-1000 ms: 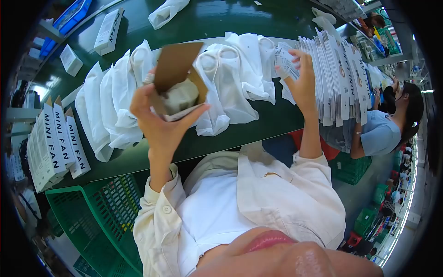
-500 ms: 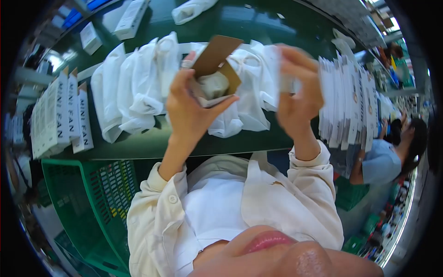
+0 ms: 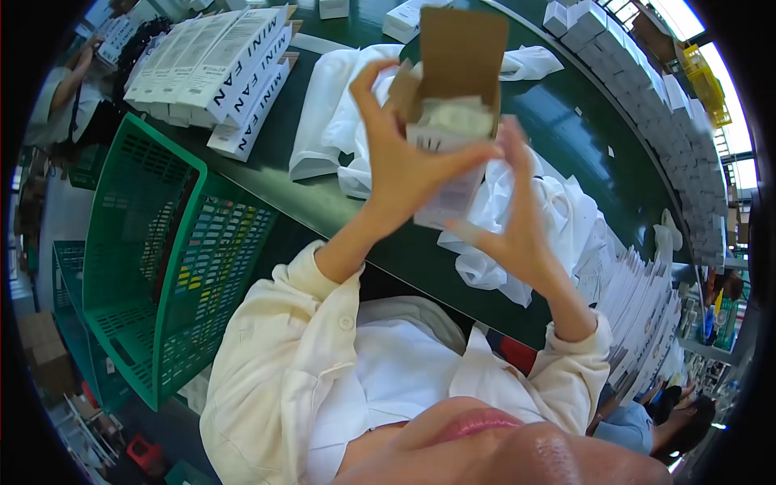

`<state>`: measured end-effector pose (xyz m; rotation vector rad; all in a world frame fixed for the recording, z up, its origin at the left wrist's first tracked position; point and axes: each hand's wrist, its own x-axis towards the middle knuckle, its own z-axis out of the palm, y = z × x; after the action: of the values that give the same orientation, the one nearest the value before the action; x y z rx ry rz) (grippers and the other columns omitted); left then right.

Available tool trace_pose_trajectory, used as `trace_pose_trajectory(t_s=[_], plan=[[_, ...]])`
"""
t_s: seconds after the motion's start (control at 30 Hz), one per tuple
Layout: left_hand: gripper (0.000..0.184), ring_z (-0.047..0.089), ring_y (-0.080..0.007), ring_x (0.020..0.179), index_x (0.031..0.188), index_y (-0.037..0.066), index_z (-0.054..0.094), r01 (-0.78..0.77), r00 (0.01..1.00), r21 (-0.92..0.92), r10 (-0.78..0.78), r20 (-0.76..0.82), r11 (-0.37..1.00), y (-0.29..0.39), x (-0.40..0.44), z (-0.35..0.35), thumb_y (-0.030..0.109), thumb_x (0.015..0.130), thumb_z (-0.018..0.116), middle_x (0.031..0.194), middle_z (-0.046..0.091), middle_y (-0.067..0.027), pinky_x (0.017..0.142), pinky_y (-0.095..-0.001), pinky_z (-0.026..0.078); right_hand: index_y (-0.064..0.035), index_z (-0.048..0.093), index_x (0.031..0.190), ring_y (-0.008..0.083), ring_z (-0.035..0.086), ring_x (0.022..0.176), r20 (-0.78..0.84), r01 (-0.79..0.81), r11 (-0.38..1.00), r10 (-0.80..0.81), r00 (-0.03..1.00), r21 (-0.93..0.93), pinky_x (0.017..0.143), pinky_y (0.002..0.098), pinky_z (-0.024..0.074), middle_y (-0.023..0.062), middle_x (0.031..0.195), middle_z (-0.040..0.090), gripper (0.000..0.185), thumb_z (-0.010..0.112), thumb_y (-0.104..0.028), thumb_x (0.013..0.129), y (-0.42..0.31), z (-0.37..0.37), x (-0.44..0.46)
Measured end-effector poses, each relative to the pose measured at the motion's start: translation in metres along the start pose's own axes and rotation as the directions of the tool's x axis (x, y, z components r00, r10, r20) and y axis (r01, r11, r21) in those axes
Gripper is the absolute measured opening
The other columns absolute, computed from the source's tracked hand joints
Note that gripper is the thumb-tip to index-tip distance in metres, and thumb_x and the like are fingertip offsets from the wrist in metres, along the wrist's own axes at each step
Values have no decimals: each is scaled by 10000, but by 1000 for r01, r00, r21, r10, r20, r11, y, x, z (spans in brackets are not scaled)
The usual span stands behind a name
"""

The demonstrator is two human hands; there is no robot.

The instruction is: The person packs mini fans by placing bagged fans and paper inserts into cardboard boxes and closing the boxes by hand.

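Observation:
A small white cardboard box point(image 3: 449, 198) is held up over the table, its brown-lined flap standing open. Inside its mouth sits a pale item in a white wrapping point(image 3: 462, 118); its kind is hidden. My left hand point(image 3: 396, 162) grips the box from the left, thumb across the front. On the right side, my right hand point(image 3: 521, 230) has its thumb at the box's lower corner and its blurred fingers by the upper edge. White pouches point(image 3: 327, 105) lie on the table behind and beside the box.
Boxes printed MINI FAN point(image 3: 234, 73) are stacked at the left. A green plastic basket point(image 3: 174, 242) stands before the green table point(image 3: 566, 113). Flat white cartons point(image 3: 638, 315) line the right, with stacked white boxes point(image 3: 622, 73) along the far edge. Other people are at both sides.
The view has turned left. The box has moved up and to the right, its flap now upright. My right hand has come from the right to the box's side.

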<state>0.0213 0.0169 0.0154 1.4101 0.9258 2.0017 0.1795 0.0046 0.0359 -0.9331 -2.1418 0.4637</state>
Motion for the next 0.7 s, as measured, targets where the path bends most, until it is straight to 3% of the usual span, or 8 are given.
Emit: trace_pose_trajectory(t_s=[0.13,0.27,0.37,0.4,0.43,0.5,0.6,0.7], plan=[[838,533,-391,1045,1372,-25,249,73,987,366,-120,109,928,-13,54,-18,264,755,736,1205,498,-234,905,-382,436,1,379,1300,283,546,1095,287,-506,684,417,862,525,933,363,440,195,1222,518,690,714,-299,777,51,33,41],[500,573,-335,933,1182,49,527,-225,925,912,370,89,342,-31,97,-115,281,779,709,1070,571,-164,864,-387,444,21,469,1243,275,582,1032,319,-573,316,587,744,756,883,343,464,174,1181,559,655,573,-501,861,107,44,128],[512,554,-314,955,1234,84,495,-193,913,981,365,181,-2,-49,116,-180,244,791,693,1106,556,-149,865,-408,434,-6,475,1256,303,578,1052,295,-685,463,661,690,563,906,374,454,170,1221,544,552,566,-402,883,177,46,176],[522,546,-308,966,1250,104,485,-78,987,986,129,97,-144,-50,116,-190,227,788,694,1131,543,-139,872,-416,426,-25,505,1221,314,591,1009,75,-563,826,561,824,11,876,379,470,153,1185,568,463,591,-290,851,215,40,188],[535,538,-302,978,1266,125,475,9,995,951,-89,-38,-308,-48,116,-195,209,785,695,1156,531,-129,879,-424,418,-43,535,1185,325,603,966,-14,-271,758,328,945,-594,846,384,486,136,1149,592,398,615,-178,819,245,35,192],[564,533,-303,994,1282,141,460,-29,997,949,-74,6,-314,-39,117,-191,205,776,702,1171,524,-127,883,-427,418,-97,555,1125,337,602,944,-177,-169,453,25,984,-875,855,405,467,102,1079,616,373,627,-102,759,285,34,188],[660,517,-306,1041,1328,189,412,-141,989,928,-90,117,-345,-24,106,-177,192,746,723,1217,504,-122,895,-434,417,-108,555,1056,318,608,936,218,285,177,-321,922,-942,869,388,456,90,1000,628,306,626,-93,758,328,29,176],[661,506,-298,1060,1326,185,420,-149,988,972,15,154,-183,2,90,-149,170,742,731,1192,520,-111,872,-422,435,-88,545,1028,309,607,940,271,249,561,-44,962,-789,851,387,464,118,1023,619,310,623,-40,732,324,50,177]])
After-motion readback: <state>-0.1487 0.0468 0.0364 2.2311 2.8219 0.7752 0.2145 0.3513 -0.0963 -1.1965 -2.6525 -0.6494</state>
